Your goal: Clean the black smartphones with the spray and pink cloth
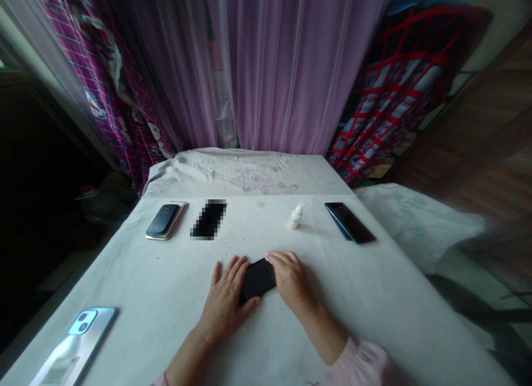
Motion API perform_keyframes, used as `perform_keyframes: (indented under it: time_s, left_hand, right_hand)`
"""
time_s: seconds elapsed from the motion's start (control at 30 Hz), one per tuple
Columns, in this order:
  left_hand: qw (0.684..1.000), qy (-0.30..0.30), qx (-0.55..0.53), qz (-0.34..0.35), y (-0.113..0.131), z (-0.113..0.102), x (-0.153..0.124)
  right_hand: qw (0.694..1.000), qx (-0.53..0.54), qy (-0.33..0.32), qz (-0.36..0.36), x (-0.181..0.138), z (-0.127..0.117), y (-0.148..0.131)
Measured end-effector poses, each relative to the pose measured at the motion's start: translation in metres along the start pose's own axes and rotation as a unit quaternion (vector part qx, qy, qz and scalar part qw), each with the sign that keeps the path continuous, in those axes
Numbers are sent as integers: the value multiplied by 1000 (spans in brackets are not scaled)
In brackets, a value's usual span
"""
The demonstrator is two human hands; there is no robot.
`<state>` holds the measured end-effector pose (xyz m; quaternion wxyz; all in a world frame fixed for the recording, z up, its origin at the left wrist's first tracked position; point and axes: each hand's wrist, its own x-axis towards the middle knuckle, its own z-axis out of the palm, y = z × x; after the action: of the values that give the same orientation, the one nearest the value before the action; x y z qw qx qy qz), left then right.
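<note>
A black phone [257, 281] lies flat on the white-covered table, tilted up toward the right. My left hand [224, 297] spans its left end, with the thumb along the near edge and the fingers at the far edge, keeping hold of it. Over the right end of the phone, my right hand [292, 281] has its fingers bent and pressed together at the far corner. A small pale bit shows at those fingertips, but I cannot tell whether it is a cloth or a nail. Beyond my hands stands a small white dropper bottle [295, 217].
Back left, a dark phone [163, 220] rests on a lighter one, beside a pixelated dark rectangle [208, 220]. Two overlapping dark phones [349, 222] lie back right. A silver-blue phone [78, 347] is near left. Purple curtains [286, 70] hang behind the table [174, 286].
</note>
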<state>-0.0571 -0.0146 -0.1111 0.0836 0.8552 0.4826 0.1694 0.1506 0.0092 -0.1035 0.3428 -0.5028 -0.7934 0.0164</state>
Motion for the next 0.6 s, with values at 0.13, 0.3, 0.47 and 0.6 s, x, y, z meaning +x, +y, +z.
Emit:
perform_keyframes:
  time_s: [0.13, 0.3, 0.47, 0.6]
  left_hand:
    - [1000, 8, 3, -6, 1, 1, -1]
    - [1000, 4, 2, -7, 2, 1, -1]
    - [1000, -3, 0, -3, 0, 2, 0]
    - [1000, -10, 1, -2, -2, 2, 1]
  right_hand:
    - [1000, 17, -5, -7, -25, -9, -7]
    - [999, 49, -7, -7, -61, -23, -13]
    - [998, 56, -11, 14, -32, -18, -4]
    - [999, 38, -5, 26, 4, -5, 7]
